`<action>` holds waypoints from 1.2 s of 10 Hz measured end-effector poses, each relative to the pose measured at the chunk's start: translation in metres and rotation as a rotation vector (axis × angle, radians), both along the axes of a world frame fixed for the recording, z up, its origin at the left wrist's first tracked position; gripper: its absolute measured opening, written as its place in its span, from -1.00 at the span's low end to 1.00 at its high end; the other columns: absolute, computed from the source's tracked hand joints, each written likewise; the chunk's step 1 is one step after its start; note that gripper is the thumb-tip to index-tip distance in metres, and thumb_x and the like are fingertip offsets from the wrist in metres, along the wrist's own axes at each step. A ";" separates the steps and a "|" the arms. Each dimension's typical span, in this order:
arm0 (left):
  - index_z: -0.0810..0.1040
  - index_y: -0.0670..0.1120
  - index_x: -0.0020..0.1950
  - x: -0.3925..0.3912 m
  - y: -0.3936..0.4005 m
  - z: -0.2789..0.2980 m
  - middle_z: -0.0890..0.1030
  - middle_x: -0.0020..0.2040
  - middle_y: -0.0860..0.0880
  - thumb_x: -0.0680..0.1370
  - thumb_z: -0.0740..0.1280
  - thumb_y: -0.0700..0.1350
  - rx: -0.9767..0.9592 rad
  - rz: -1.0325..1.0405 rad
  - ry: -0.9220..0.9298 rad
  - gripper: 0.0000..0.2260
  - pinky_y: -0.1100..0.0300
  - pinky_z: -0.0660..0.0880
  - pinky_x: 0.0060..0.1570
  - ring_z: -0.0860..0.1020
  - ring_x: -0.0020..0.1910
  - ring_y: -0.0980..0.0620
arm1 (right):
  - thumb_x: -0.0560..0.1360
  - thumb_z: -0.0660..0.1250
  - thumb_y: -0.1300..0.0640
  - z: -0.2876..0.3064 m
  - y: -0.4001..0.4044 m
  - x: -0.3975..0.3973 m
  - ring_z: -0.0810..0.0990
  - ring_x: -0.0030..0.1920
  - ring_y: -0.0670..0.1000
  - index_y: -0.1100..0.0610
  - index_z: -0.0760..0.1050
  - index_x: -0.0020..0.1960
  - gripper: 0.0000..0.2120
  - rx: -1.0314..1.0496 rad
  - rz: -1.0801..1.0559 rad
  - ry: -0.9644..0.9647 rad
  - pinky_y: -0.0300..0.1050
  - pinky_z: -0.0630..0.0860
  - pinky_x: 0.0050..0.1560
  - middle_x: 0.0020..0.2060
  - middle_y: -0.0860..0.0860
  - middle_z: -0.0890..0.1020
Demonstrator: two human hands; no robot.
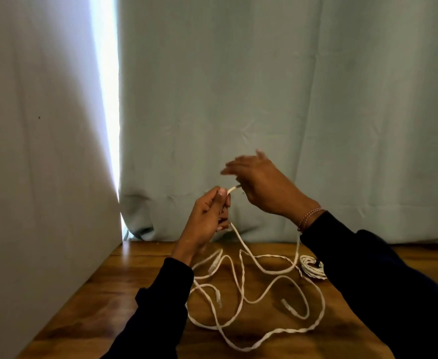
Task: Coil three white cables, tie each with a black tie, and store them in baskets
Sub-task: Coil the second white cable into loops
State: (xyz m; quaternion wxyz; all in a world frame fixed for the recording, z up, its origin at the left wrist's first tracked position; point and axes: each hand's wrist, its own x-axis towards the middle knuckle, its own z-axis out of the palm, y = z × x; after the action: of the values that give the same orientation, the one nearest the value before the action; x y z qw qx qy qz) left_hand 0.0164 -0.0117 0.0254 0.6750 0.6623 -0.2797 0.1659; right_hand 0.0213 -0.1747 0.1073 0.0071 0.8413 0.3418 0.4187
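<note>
My left hand (209,216) is raised above the wooden table (135,281) and pinches the end of a white cable (232,189), whose length hangs from the fist down to the tabletop. My right hand (262,185) hovers just right of that cable end, blurred, its fingers spread and loosely bent; whether it touches the cable is unclear. Loose white cables (241,288) lie tangled on the table below both hands. A coiled white cable (309,266) with a black tie (317,263) sits at the right, partly behind my right sleeve.
A pale green curtain (290,99) hangs right behind the table's far edge. A light wall or panel (44,177) stands along the table's left side. Dark sleeves cover both forearms. No basket is in view.
</note>
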 end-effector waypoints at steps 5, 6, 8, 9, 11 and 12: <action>0.40 -0.10 -0.26 -0.023 0.011 0.022 0.27 -0.53 -0.03 0.60 0.12 0.22 -0.172 -0.208 0.172 -0.57 0.09 0.55 -0.20 0.31 -0.52 0.02 | 0.50 0.46 0.04 0.000 0.012 -0.011 0.66 -0.13 -0.09 0.08 0.69 -0.03 -0.87 0.736 0.394 0.444 -0.22 0.63 -0.09 -0.17 -0.07 0.70; 0.40 -0.09 -0.24 -0.031 0.010 0.030 0.25 -0.57 0.02 0.64 0.09 0.22 -0.332 -0.440 0.275 -0.55 0.16 0.39 -0.36 0.24 -0.58 0.09 | 0.51 0.45 0.07 -0.004 0.016 -0.011 0.66 -0.09 -0.10 0.06 0.68 -0.04 -0.91 0.902 0.467 0.513 -0.30 0.60 -0.07 -0.17 -0.08 0.70; 0.62 -0.20 -0.06 -0.042 0.005 0.042 0.27 -0.59 0.04 0.68 0.06 0.14 -0.416 -0.678 0.287 -0.49 0.35 0.25 -0.63 0.26 -0.63 0.17 | 0.59 0.34 0.02 -0.020 0.028 -0.016 0.62 -0.15 -0.17 0.11 0.63 0.04 -0.83 1.045 0.521 0.490 -0.32 0.51 -0.21 -0.15 -0.05 0.68; 0.70 -0.22 -0.06 -0.052 -0.004 0.046 0.34 -0.63 0.01 0.65 0.09 0.09 -0.361 -0.687 0.307 -0.50 0.36 0.34 -0.63 0.38 -0.64 0.13 | 0.63 0.30 0.17 -0.036 0.038 -0.016 0.67 -0.06 0.03 0.12 0.57 0.05 -0.92 1.169 0.548 0.541 -0.06 0.60 -0.15 -0.09 0.05 0.67; 0.67 -0.31 0.11 -0.058 -0.007 0.051 0.72 -0.10 -0.25 0.63 0.06 0.04 -0.302 -0.792 0.333 -0.48 0.16 0.67 -0.23 0.73 -0.15 -0.13 | 0.65 -0.09 0.46 -0.040 0.061 -0.049 0.39 0.46 0.19 0.47 0.14 0.48 -0.59 1.072 0.510 0.889 -0.44 0.33 0.34 0.41 0.60 0.14; 0.55 -0.37 0.27 -0.056 -0.005 0.051 0.59 0.25 -0.35 0.67 0.03 -0.05 -0.373 -0.843 0.354 -0.52 0.01 0.61 0.15 0.62 0.21 -0.25 | 0.66 -0.18 0.41 -0.035 0.094 -0.038 0.35 0.48 0.24 0.54 -0.02 0.49 -0.58 0.913 -0.404 0.608 0.11 0.11 0.54 0.47 0.52 0.06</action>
State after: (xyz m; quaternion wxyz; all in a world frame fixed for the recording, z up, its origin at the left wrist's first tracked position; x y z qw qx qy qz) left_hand -0.0396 -0.0169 0.0761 0.8275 0.3775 -0.3700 -0.1894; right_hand -0.0166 -0.0807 0.0723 -0.3748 0.8901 -0.0537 0.2537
